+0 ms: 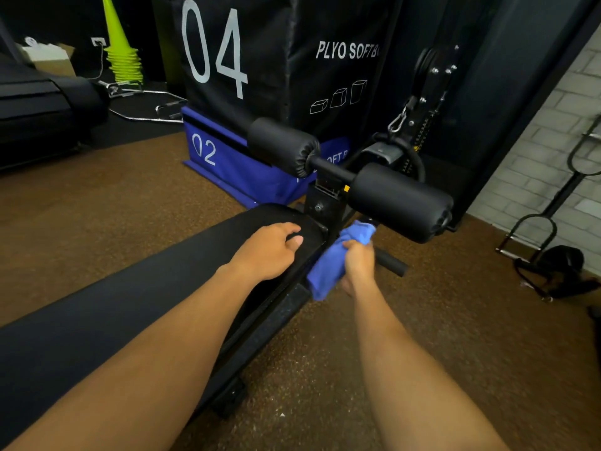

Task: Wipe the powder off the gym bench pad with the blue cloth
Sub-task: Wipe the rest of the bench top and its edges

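Black plyo box marked 04 (260, 60) and blue box marked 02 (240, 170), both standing well beyond the grip; brown floor (455, 320) lying open to the right of the grip and below it. Gym bench pad (130, 304), black, long, its far right edge just left of the grip, with two black roller pads (396, 200) above. Left hand (266, 252) flat on the pad's far end, fingers relaxed; right hand (359, 265) fisted round the bunched blue cloth (328, 265), held off the pad's right edge.

Black plyo box (276, 53): white "04", "PLYO SOFTB…" cut off | blue plyo box (240, 170): white "02", partial "OFT B" | no other legible txt.
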Tool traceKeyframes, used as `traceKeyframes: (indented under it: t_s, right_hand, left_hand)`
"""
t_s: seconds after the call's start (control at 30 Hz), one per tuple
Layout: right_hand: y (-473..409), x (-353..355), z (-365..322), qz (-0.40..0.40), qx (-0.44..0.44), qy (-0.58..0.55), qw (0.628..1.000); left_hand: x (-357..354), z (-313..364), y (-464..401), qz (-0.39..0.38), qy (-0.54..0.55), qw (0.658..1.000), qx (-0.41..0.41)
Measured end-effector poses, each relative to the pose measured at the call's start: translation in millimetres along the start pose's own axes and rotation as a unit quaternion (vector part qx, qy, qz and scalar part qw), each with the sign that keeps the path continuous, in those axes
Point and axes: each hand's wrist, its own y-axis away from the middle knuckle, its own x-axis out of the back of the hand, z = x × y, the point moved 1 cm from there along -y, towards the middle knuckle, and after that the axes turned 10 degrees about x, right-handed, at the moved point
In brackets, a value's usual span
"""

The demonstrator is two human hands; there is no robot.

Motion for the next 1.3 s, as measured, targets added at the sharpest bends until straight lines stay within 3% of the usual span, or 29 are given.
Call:
traceKeyframes:
  t_s: [0.07, 0.13, 0.27, 0.73, 1.0, 1.3]
  right_hand:
    - [3.9, -26.3, 6.5, -0.024, -0.020, 0.005, 0.999]
    - [18.2, -38.9, 10.2, -0.047, 0.015, 0.060, 0.997]
    - [47.8, -27.5, 35.1, -0.011, 0.091, 0.128, 0.988]
    - [242.7, -44.7, 114.2, -0.128, 0.052, 0.146, 0.980]
    - [299.8, -45.7, 111.4, -0.197, 0.052, 0.196, 0.959]
    - [357.6, -55.4, 112.0, -0.218, 0.037, 0.233, 0.947]
  left_hand:
    - [6.8, -4.9, 3.0, 0.027, 0.005, 1.000, 0.003]
    - [17.1, -12.0, 7.3, 0.045, 0.021, 0.999, 0.011]
    - [28.9, -25.9, 17.2, 0.061, 0.038, 0.997, 0.031]
    - [32.4, -32.0, 70.9, 0.061, 0.072, 0.994, 0.058]
    - [60.6, -35.4, 125.7, 0.068, 0.078, 0.991, 0.083]
    - [79.3, -63.7, 197.2, 0.082, 0.058, 0.988, 0.117]
